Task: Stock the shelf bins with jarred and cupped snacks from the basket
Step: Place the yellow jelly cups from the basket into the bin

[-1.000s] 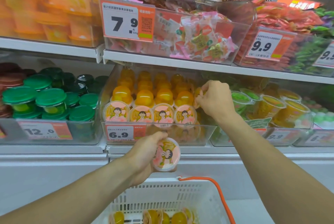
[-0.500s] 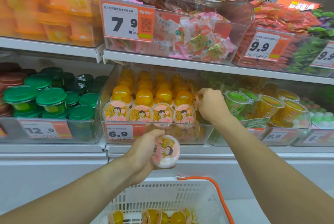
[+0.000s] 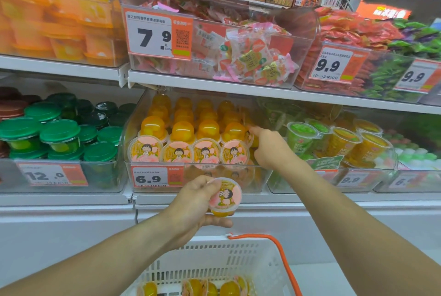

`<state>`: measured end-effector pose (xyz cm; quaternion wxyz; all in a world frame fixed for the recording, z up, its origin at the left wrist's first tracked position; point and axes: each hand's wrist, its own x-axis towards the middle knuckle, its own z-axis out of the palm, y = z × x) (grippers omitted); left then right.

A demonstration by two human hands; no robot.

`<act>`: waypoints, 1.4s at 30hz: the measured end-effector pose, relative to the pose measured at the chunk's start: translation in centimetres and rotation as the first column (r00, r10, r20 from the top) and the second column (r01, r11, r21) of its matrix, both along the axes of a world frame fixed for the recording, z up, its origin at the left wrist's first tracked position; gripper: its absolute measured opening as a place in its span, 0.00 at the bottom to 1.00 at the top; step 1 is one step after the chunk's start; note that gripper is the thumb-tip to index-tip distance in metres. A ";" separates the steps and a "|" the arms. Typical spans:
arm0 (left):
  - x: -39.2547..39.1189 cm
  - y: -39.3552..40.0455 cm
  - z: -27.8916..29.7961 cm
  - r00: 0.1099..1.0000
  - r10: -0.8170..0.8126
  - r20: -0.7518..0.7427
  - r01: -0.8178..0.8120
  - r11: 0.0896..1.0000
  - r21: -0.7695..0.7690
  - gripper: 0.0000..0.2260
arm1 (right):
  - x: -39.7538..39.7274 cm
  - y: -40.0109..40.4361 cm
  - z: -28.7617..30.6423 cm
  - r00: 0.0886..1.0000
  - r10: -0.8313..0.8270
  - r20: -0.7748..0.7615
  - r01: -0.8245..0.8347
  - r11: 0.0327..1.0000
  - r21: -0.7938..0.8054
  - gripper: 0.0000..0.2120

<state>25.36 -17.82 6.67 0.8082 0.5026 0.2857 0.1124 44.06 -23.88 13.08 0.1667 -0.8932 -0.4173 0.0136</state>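
My left hand [image 3: 194, 202] grips a yellow jelly cup [image 3: 225, 196] with a pink cartoon lid, held in front of the shelf edge below the clear bin [image 3: 191, 165] tagged 6.9. That bin holds rows of the same cups, some domed side up, and a front row facing out. My right hand [image 3: 270, 148] reaches into the bin's right end, thumb stretched out, its fingers round another jelly cup [image 3: 249, 135] that is mostly hidden behind the hand. The white basket [image 3: 214, 260] with an orange handle sits below, with several cups [image 3: 229, 288] in it.
A bin of green-lidded jars [image 3: 59, 133] stands to the left and a bin of green and yellow cups [image 3: 334, 143] to the right. The upper shelf [image 3: 214, 85] with bins of wrapped sweets [image 3: 250, 57] overhangs closely.
My right hand has dropped lower into the right end of the 6.9 bin with its cup. My left hand has stayed about where it was, still holding its cup.
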 end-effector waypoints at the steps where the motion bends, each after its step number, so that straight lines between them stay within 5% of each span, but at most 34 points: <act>1: 0.0 -0.2 0.1 1.000 0.009 0.005 -0.009 1.000 0.006 0.10 | -0.1 0.0 0.0 1.000 0.022 -0.003 -0.022 1.000 -0.004 0.26; 5: -0.1 -0.5 0.5 0.997 0.057 0.061 -0.058 0.998 0.031 0.09 | -0.5 -0.3 0.3 1.000 -0.012 -0.020 0.012 0.999 0.047 0.25; 10: -0.2 0.3 1.1 0.981 0.093 0.173 -0.108 0.991 0.077 0.11 | 0.0 -0.9 1.0 0.997 -0.002 0.071 -0.019 0.955 0.296 0.11; 12: -0.2 0.5 1.2 0.974 0.113 0.194 -0.139 0.982 0.126 0.13 | -0.7 -1.5 2.0 0.982 0.152 -0.113 -0.111 0.944 0.310 0.05; 15: -0.1 0.7 1.3 0.971 0.131 0.202 -0.174 0.962 0.211 0.19 | -2.4 -2.6 3.4 0.823 0.379 -0.423 -0.339 0.926 0.169 0.08; 18: -0.2 0.7 1.4 0.975 0.075 0.207 -0.155 0.903 0.401 0.19 | -3.4 -3.3 3.7 0.758 0.410 -0.507 -0.412 0.904 0.114 0.08; 22: -0.1 0.2 1.7 0.974 0.020 0.224 -0.156 0.779 0.607 0.08 | -3.0 -3.9 4.4 0.780 0.355 -0.515 -0.345 0.931 0.119 0.07; 24: -0.2 0.3 1.8 0.987 0.037 0.156 -0.145 0.627 0.765 0.10 | -1.9 -4.1 5.0 0.879 0.298 -0.371 -0.260 0.954 0.150 0.05; 26: -0.4 1.0 1.5 0.995 0.039 0.091 -0.099 0.319 0.943 0.17 | -0.3 -4.2 5.6 0.982 0.187 -0.028 -0.180 0.970 0.163 0.03; 28: -0.5 2.0 0.8 0.999 0.034 0.037 -0.037 0.006 0.999 0.22 | 0.8 -4.1 5.6 0.969 0.068 0.238 -0.104 0.984 0.141 0.03; 30: -0.4 2.4 0.1 0.998 0.055 -0.035 0.043 -0.162 0.986 0.25 | 1.3 -3.6 4.7 0.929 -0.007 0.369 -0.022 0.997 0.074 0.08; 35: 0.1 2.9 -0.9 0.978 0.082 -0.192 0.209 -0.322 0.924 0.29 | 1.5 -1.3 2.4 0.894 -0.032 0.447 0.026 0.999 0.020 0.09; 42: 0.7 3.3 -1.1 0.969 0.065 -0.239 0.246 -0.377 0.893 0.29 | 1.5 0.3 1.4 0.923 -0.058 0.379 0.012 0.993 0.121 0.05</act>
